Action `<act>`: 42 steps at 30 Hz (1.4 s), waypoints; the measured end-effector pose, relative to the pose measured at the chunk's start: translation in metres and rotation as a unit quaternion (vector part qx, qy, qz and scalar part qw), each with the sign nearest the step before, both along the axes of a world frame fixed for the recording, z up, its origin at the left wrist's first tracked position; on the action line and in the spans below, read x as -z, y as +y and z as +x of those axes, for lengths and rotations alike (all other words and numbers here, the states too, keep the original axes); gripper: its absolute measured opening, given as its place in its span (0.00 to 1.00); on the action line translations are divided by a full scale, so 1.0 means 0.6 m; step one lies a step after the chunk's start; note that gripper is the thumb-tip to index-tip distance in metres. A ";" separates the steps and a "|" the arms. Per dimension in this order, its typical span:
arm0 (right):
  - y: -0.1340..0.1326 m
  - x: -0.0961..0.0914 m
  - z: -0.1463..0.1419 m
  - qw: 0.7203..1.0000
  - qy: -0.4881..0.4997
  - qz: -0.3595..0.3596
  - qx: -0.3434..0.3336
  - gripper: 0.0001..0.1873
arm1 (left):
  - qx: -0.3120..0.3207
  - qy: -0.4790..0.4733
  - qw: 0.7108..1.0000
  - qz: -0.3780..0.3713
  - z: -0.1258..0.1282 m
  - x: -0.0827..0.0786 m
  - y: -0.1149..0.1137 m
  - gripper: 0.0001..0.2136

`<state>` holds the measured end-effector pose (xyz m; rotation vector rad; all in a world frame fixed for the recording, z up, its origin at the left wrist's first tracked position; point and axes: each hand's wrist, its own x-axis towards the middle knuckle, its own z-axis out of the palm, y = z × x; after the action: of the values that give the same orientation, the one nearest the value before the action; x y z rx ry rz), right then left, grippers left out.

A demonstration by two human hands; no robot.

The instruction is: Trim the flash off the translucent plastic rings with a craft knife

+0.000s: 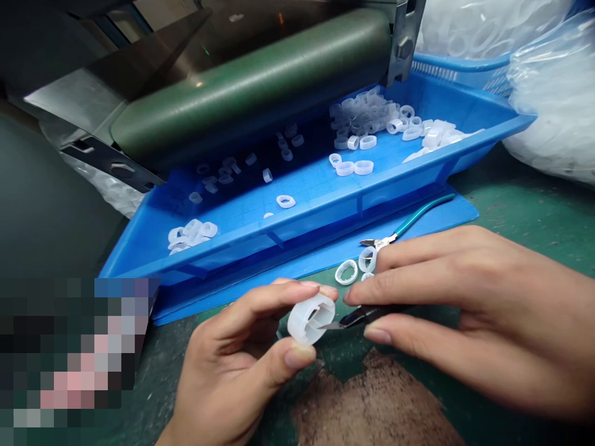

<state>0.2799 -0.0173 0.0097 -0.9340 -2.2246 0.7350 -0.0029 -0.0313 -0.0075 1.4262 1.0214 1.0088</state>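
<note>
Between the thumb and fingers of my left hand (242, 359) is a translucent white plastic ring (303, 323), its opening turned to the right. My right hand (469, 310) grips a small craft knife (356, 318) with a black body. The knife's thin blade reaches into the ring's opening at its lower right edge. Just beyond my right fingertips, several similar loose rings (346, 272) lie on the green table. Beside them are nippers (409, 218) with a teal handle, partly hidden behind my right hand.
A blue tray (316, 214) holding many white rings (367, 114) stands behind my hands on a blue sheet (460, 207). Over it hangs a green conveyor roller (260, 80). Clear bags of parts (558, 105) and a blue basket (488, 74) are at the right. A worn brown patch (372, 402) marks the near table.
</note>
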 end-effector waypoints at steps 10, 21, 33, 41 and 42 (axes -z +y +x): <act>-0.005 0.000 0.009 0.999 -0.009 -0.047 -0.015 0.14 | 0.016 0.009 1.000 0.016 -0.005 0.001 0.001 0.12; -0.011 0.009 0.012 0.998 -0.008 -0.059 -0.012 0.11 | 0.014 0.003 0.999 0.030 -0.004 0.004 0.000 0.12; 0.001 -0.007 0.021 1.000 -0.025 0.002 0.016 0.11 | 0.032 0.026 0.997 0.061 -0.006 0.004 0.004 0.14; 0.000 -0.002 0.021 0.999 -0.029 0.002 0.015 0.11 | 0.042 0.045 0.996 0.061 -0.005 0.001 0.000 0.14; 0.000 -0.002 0.021 1.000 -0.026 -0.002 0.012 0.11 | 0.042 0.046 0.996 0.060 -0.005 0.000 0.000 0.14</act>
<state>0.2927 -0.0170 0.0107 -0.9902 -2.2545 0.7134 -0.0059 -0.0312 -0.0072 1.6140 0.9722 0.9637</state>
